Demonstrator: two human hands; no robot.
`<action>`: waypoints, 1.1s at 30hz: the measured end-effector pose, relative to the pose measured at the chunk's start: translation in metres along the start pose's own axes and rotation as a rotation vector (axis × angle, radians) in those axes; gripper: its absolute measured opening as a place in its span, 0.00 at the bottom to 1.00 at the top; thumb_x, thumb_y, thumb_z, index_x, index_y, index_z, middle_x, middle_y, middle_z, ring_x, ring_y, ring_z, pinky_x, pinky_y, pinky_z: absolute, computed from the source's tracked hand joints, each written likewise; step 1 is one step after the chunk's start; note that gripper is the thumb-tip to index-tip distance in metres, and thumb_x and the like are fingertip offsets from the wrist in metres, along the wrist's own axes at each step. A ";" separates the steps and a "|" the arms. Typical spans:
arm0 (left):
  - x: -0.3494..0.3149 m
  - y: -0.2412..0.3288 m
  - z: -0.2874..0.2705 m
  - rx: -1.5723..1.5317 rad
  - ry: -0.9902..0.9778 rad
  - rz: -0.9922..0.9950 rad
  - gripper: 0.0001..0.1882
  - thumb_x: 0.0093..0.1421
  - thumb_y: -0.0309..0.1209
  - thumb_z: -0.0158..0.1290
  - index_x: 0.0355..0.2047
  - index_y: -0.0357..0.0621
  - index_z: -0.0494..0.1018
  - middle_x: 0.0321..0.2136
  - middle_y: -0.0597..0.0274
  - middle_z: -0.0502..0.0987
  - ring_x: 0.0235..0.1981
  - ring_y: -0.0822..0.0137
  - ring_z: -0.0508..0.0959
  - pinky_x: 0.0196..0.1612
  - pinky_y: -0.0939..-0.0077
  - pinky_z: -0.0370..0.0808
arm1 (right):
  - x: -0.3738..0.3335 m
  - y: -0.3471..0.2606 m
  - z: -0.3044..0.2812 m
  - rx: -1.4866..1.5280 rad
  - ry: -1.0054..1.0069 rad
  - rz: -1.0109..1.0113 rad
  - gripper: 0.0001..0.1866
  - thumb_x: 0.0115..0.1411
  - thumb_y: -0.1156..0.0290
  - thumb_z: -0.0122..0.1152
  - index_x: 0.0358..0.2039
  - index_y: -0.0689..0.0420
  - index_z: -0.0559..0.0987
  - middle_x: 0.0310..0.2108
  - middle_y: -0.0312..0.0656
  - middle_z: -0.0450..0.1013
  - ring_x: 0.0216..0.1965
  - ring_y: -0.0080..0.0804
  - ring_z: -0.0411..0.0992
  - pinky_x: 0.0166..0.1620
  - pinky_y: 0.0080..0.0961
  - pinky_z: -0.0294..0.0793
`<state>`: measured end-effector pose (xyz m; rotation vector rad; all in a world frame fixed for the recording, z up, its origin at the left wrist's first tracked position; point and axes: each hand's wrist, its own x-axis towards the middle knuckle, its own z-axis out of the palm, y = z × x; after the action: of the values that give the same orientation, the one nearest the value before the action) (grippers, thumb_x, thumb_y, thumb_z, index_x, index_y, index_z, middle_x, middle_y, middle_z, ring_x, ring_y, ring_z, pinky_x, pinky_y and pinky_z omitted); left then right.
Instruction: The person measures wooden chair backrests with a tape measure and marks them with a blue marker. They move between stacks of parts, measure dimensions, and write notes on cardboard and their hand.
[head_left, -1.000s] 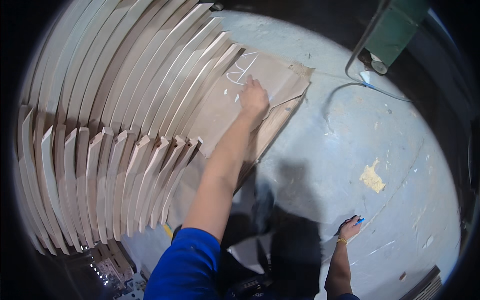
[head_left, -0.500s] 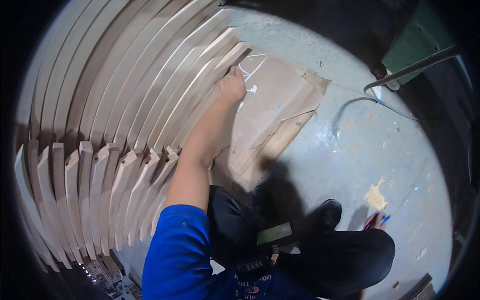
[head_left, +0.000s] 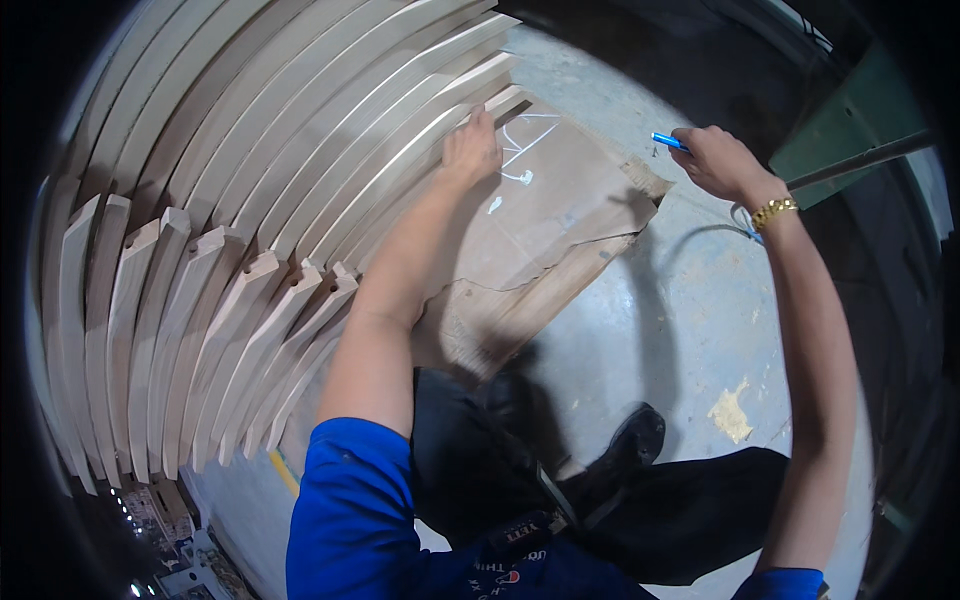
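Note:
At the near end of a long row of curved wooden pieces (head_left: 372, 118), my left hand (head_left: 470, 152) is closed on the upper part of the last piece. Part of its grip is hidden behind the hand. Beside it lies a cardboard sheet (head_left: 560, 205) with white lines and blotches on it, resting over a wooden board (head_left: 545, 300). My right hand (head_left: 715, 160), raised beyond the sheet's right corner, is closed on a blue pen (head_left: 668, 142) that points left. A gold-coloured bracelet (head_left: 773, 212) circles the right wrist.
A second tier of upright wooden ends (head_left: 255, 275), some with holes, runs along the left. A green machine part (head_left: 868, 150) with a bar stands at the upper right. My dark shoe (head_left: 640, 432) is on the grey floor near a yellowish patch (head_left: 731, 412).
My right hand has swung from low beside my right knee up toward the cardboard's far right, still holding the blue pen. My left hand stays at the wooden piece; the whole view has shifted slightly.

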<state>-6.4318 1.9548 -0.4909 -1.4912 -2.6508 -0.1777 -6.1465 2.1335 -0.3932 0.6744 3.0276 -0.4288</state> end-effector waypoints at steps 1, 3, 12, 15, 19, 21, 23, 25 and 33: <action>0.000 -0.003 -0.002 0.009 -0.005 -0.017 0.30 0.51 0.31 0.49 0.53 0.33 0.55 0.60 0.45 0.56 0.38 0.43 0.76 0.43 0.49 0.72 | 0.003 0.005 0.012 0.036 0.021 0.014 0.12 0.57 0.68 0.48 0.32 0.62 0.76 0.29 0.57 0.73 0.33 0.57 0.71 0.38 0.44 0.70; 0.005 0.005 -0.004 0.053 -0.058 -0.030 0.30 0.51 0.31 0.49 0.53 0.33 0.55 0.61 0.45 0.54 0.39 0.43 0.76 0.44 0.49 0.71 | 0.001 0.024 0.046 0.083 0.070 0.051 0.12 0.57 0.68 0.48 0.32 0.61 0.76 0.29 0.56 0.74 0.35 0.56 0.72 0.41 0.44 0.71; 0.008 0.019 -0.021 -0.005 0.036 0.011 0.29 0.51 0.30 0.48 0.52 0.33 0.55 0.63 0.46 0.50 0.40 0.41 0.75 0.45 0.49 0.71 | -0.024 0.079 0.084 0.084 -0.052 0.159 0.10 0.54 0.71 0.48 0.28 0.64 0.76 0.26 0.58 0.72 0.32 0.57 0.71 0.38 0.45 0.69; 0.008 0.021 -0.025 -0.035 0.040 0.000 0.27 0.51 0.29 0.48 0.51 0.32 0.56 0.63 0.46 0.50 0.38 0.41 0.76 0.42 0.47 0.70 | -0.021 0.077 0.085 0.039 -0.065 0.133 0.10 0.53 0.72 0.48 0.28 0.62 0.77 0.27 0.56 0.74 0.32 0.53 0.73 0.39 0.43 0.72; 0.013 0.022 -0.030 -0.140 0.225 0.009 0.29 0.51 0.28 0.47 0.53 0.29 0.54 0.61 0.41 0.52 0.37 0.41 0.76 0.42 0.47 0.70 | -0.016 0.082 0.086 0.023 -0.064 0.155 0.11 0.53 0.72 0.47 0.28 0.62 0.78 0.27 0.56 0.74 0.33 0.52 0.74 0.39 0.43 0.72; 0.016 0.018 -0.032 -0.161 0.239 -0.041 0.37 0.51 0.29 0.47 0.59 0.31 0.46 0.50 0.45 0.64 0.38 0.44 0.75 0.43 0.52 0.70 | -0.014 0.083 0.087 0.012 -0.058 0.155 0.11 0.53 0.72 0.47 0.28 0.62 0.78 0.27 0.56 0.74 0.33 0.52 0.74 0.40 0.43 0.72; 0.016 0.011 -0.029 -0.133 0.305 -0.031 0.41 0.51 0.29 0.47 0.62 0.32 0.42 0.43 0.48 0.69 0.39 0.46 0.74 0.43 0.54 0.70 | -0.011 0.083 0.088 0.001 -0.059 0.149 0.10 0.53 0.72 0.48 0.28 0.61 0.78 0.27 0.56 0.74 0.33 0.52 0.74 0.40 0.43 0.72; 0.015 0.009 -0.024 -0.063 0.422 0.038 0.41 0.50 0.28 0.48 0.62 0.32 0.42 0.38 0.50 0.70 0.38 0.47 0.74 0.41 0.55 0.70 | -0.008 0.083 0.089 -0.018 -0.070 0.138 0.10 0.53 0.72 0.48 0.27 0.61 0.78 0.27 0.55 0.74 0.33 0.51 0.74 0.40 0.43 0.72; 0.028 0.033 -0.054 -0.326 0.432 0.019 0.38 0.48 0.26 0.49 0.59 0.30 0.48 0.34 0.49 0.70 0.37 0.48 0.74 0.40 0.55 0.70 | -0.010 0.090 0.098 -0.032 -0.050 0.127 0.10 0.53 0.71 0.48 0.27 0.61 0.78 0.27 0.55 0.75 0.33 0.51 0.74 0.39 0.42 0.73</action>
<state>-6.4171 1.9875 -0.4319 -1.3613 -2.3326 -0.8605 -6.1044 2.1813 -0.5101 0.8351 2.9174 -0.3864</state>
